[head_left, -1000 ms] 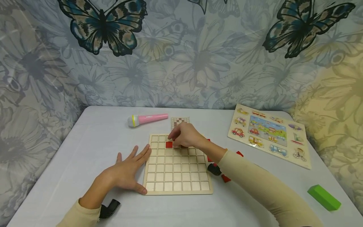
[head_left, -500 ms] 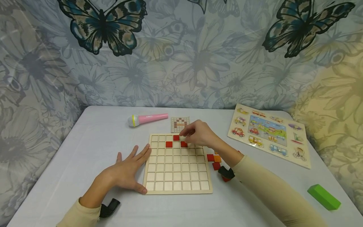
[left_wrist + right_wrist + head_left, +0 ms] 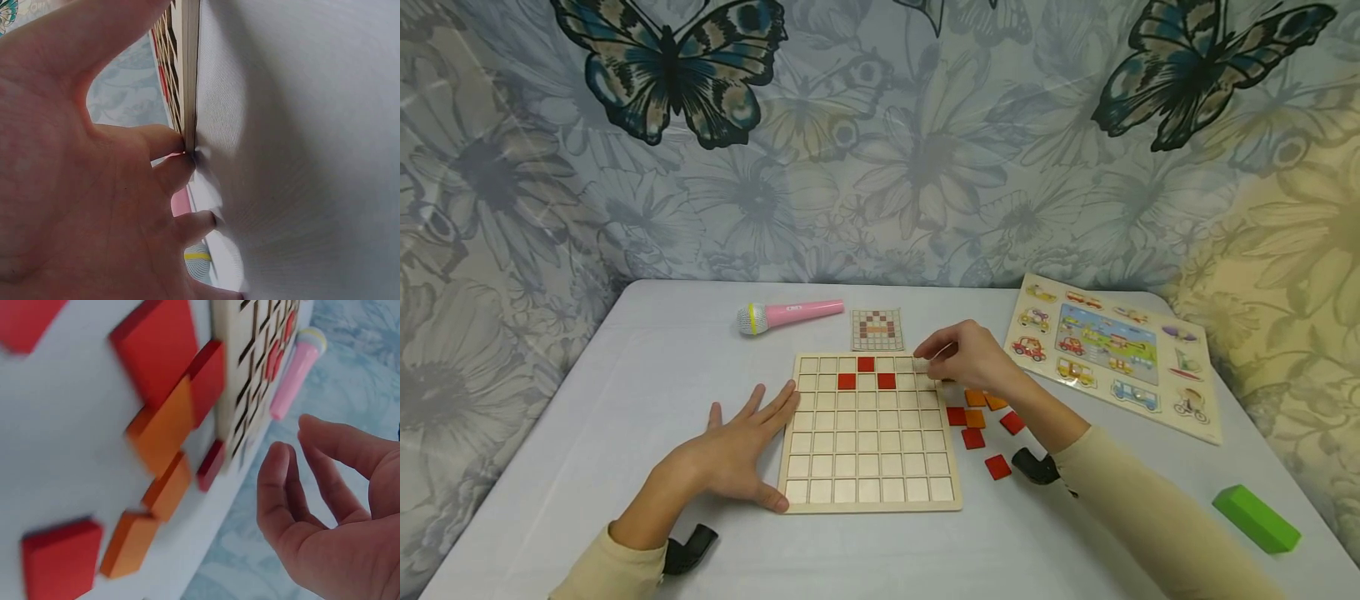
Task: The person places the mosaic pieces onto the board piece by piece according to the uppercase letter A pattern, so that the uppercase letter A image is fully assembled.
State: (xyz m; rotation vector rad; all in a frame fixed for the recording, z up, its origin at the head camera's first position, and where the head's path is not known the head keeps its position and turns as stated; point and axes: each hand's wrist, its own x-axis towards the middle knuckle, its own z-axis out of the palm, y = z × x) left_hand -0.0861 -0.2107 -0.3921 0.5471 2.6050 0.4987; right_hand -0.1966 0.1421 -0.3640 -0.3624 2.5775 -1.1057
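A wooden grid board [image 3: 872,450] lies on the white table with a red tile [image 3: 866,364] in its top row and two more in the second row. My left hand [image 3: 730,454], fingers spread, touches the board's left edge; the left wrist view shows its fingertips [image 3: 184,144] against the side. Over the board's upper right corner is my right hand [image 3: 966,358], fingers bent and apart, with nothing between them in the right wrist view [image 3: 325,506]. Red and orange tiles [image 3: 975,419] lie loose beside the board's right edge.
A small pattern card [image 3: 877,330] lies behind the board, with a pink microphone [image 3: 805,312] to its left. At the back right is a vehicle picture puzzle [image 3: 1112,358]. A green block [image 3: 1257,518] sits near the right edge. Patterned cloth hangs behind the table.
My right hand has moved right across the board's top, uncovering the card, the red tiles in the grid and the loose tiles. My left hand has stayed in place.
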